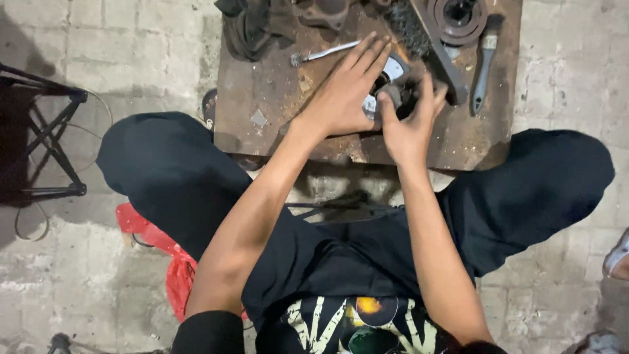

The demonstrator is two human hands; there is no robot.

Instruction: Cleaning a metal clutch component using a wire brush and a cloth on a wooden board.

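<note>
Fingers (426, 92) of right hand (409, 128) curl over round metal part (393, 82), left hand (347, 92) flat atop

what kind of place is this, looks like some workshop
Probably an informal repair workshop at floor level. A rusty metal plate lies on worn paving, carrying a spanner, a wire brush and greasy machine parts, while both hands work on a dark round part.
</note>
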